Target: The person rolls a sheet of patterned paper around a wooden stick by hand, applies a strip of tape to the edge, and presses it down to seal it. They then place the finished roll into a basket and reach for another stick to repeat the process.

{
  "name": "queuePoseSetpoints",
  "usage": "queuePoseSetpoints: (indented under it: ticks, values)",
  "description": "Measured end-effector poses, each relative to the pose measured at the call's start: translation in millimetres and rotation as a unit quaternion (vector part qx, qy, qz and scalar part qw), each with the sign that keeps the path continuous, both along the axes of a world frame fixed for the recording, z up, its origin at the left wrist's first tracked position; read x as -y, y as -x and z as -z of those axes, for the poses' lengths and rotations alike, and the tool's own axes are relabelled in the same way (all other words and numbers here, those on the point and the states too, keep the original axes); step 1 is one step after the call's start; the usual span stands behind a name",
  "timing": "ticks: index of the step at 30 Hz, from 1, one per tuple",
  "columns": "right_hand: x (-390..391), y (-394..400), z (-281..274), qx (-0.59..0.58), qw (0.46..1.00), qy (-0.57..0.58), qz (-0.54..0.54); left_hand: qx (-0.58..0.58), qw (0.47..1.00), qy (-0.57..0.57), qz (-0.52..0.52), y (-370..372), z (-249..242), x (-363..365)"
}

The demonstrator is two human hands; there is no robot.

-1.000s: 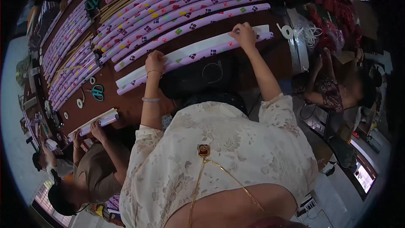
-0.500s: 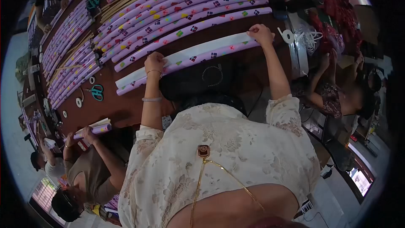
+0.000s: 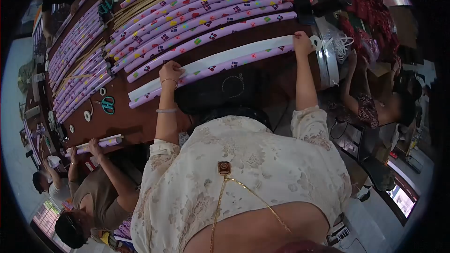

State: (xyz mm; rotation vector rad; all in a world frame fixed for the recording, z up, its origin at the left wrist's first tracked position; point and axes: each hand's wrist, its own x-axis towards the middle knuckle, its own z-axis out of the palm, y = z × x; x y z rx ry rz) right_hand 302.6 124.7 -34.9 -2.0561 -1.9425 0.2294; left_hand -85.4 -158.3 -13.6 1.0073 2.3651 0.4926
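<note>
A purple patterned roll of wrapping paper point(image 3: 220, 67) lies across the table edge in front of me, with its white inner side point(image 3: 234, 54) showing along the far edge. My left hand point(image 3: 170, 71) is closed at the white flap, left of the roll's middle, with fingers curled on the paper. At the roll's right end, my right hand point(image 3: 303, 44) pinches the corner of the white flap. Just beyond that hand sits a roll of white tape point(image 3: 315, 43).
Several finished purple rolls point(image 3: 211, 23) lie behind. Teal scissors point(image 3: 108, 105) and tape rolls point(image 3: 88, 115) rest on the brown table point(image 3: 126, 124) at left. A co-worker at lower left holds another roll point(image 3: 101, 145). A black dispenser point(image 3: 323, 5) stands back right.
My right hand has slid right along the flap to the roll's end, near the tape. My left hand has barely moved. The co-worker's roll at lower left has shifted slightly.
</note>
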Motion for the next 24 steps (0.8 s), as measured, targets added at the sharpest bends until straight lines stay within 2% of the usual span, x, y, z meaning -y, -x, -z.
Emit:
queuePoseSetpoints:
  ticks: [2, 3, 4, 6, 7, 8, 10, 11, 13, 14, 16, 18, 20, 21, 22, 24]
  values:
    - [10, -1, -15, 0.011, 0.996, -0.005, 0.083, -0.009, 1.0, -0.006, 0.002, -2, 0, 0]
    - [18, 0, -24, -0.047, 0.994, -0.036, 0.093, -0.018, 1.0, -0.008, 0.003, -3, 2, 0]
    - [26, -1, -29, -0.048, 0.994, -0.041, 0.09, -0.021, 1.0, 0.001, 0.009, -2, 6, -1]
    - [43, -3, -35, -0.168, 0.976, -0.136, -0.006, -0.045, 0.999, -0.007, -0.002, -3, 12, -1]
    - [47, -3, -32, -0.189, 0.974, -0.115, -0.04, -0.07, 0.997, -0.011, -0.011, -4, 14, 1]
    - [56, -5, -30, -0.189, 0.975, -0.111, -0.042, -0.068, 0.997, -0.045, -0.006, -2, 16, 4]
    - [89, 16, -58, -0.129, 0.979, -0.104, -0.115, -0.053, 0.99, -0.132, -0.017, 2, 13, 13]
    - [96, 18, -57, -0.097, 0.976, -0.094, -0.17, 0.042, 0.982, -0.18, -0.031, 6, 5, 23]
    - [108, 26, -61, -0.089, 0.969, -0.042, -0.227, 0.007, 0.964, -0.259, -0.058, 14, -4, 46]
    - [112, 31, -64, -0.076, 0.958, 0.002, -0.276, -0.047, 0.968, -0.243, -0.035, 22, -11, 61]
    - [119, 44, -67, -0.044, 0.947, 0.014, -0.319, -0.1, 0.964, -0.246, -0.014, 38, -12, 90]
    - [118, 54, -60, -0.029, 0.906, 0.014, -0.423, -0.088, 0.973, -0.215, 0.002, 56, -14, 108]
    - [116, 63, -57, 0.001, 0.885, 0.012, -0.465, -0.125, 0.965, -0.193, 0.124, 66, -15, 119]
    - [115, 71, -60, 0.032, 0.864, 0.006, -0.503, -0.099, 0.974, -0.145, 0.14, 69, -20, 121]
    - [113, 82, -63, 0.03, 0.862, 0.004, -0.506, -0.102, 0.975, -0.145, 0.137, 69, -21, 123]
    - [110, 105, -65, -0.085, 0.884, 0.155, -0.433, -0.103, 0.971, -0.147, 0.159, 68, -22, 122]
